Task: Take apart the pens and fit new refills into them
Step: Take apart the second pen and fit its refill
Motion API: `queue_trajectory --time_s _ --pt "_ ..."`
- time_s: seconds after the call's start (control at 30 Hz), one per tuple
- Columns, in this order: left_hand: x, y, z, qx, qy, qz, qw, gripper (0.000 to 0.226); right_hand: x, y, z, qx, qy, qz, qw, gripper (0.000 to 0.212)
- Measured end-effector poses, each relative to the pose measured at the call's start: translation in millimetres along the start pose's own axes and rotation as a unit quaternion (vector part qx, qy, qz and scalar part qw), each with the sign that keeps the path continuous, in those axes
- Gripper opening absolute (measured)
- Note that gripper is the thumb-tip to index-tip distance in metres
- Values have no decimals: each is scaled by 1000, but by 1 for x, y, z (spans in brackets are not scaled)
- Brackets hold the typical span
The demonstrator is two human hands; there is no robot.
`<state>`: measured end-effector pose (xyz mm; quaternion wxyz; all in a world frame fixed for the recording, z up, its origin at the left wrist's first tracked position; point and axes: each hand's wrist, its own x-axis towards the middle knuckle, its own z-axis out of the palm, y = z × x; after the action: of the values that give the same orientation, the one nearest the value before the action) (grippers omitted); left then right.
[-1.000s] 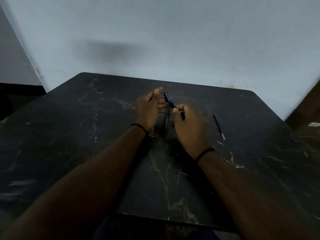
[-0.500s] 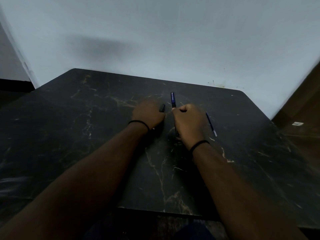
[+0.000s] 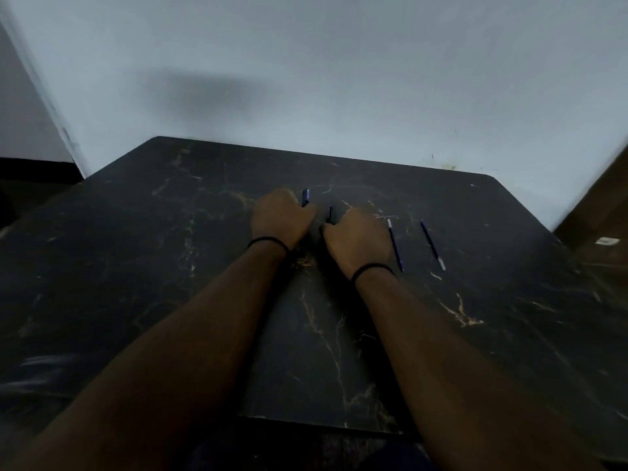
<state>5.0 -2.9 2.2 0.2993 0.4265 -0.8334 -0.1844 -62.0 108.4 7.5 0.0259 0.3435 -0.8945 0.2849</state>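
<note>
blue pen piece [image 3: 306, 197] upright, dark pen piece [image 3: 329, 214] beside it, two refills [image 3: 395, 244] [image 3: 432, 245] lying flat

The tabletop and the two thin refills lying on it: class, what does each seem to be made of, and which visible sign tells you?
Tabletop: looks like dark marble or a marble-print laminate, smooth, with pale branching veins; which one cannot be told.
Refills and: probably thin plastic tubes, blue along their length with a pale end each.
</note>
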Motion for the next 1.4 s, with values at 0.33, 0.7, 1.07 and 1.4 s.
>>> queue_trajectory --time_s 0.33,0.7,1.07,1.4 --pt "-3 3 -2 -50 5 -19 999 47 -1 1 5 -21 25 0 999 41" --pt "-18 21 -7 -313 -3 51 948 28 1 12 -6 292 134 7 947 36" --pt "-30 32 -5 -431 -42 78 898 20 7 15 -18 434 163 -26 885 18" --pt "-16 21 -16 -556 -82 -7 827 27 -3 8 -13 258 10 -100 961 23"
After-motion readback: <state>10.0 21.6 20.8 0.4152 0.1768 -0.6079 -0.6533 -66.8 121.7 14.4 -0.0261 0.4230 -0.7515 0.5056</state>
